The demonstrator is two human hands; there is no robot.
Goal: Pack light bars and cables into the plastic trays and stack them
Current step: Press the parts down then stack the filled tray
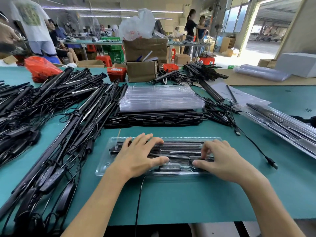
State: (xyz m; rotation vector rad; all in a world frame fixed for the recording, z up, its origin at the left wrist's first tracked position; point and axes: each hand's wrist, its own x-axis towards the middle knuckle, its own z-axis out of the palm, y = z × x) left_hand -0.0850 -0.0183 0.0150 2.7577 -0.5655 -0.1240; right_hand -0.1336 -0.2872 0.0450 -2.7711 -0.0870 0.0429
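A clear plastic tray lies on the green mat in front of me, with black light bars and a coiled cable in its slots. My left hand lies flat on the tray's left half, fingers spread and straight over the bars. My right hand is over the tray's right half, its curled fingers and thumb pinching the black cable down into a slot. A stack of empty clear trays sits behind, on top of black bars. Packed trays lie stacked at the right.
A large heap of black light bars with cables and controllers covers the table's left. A loose USB cable trails on the mat at the right. Cardboard boxes, red bins and a red bag stand behind. Other people work in the background.
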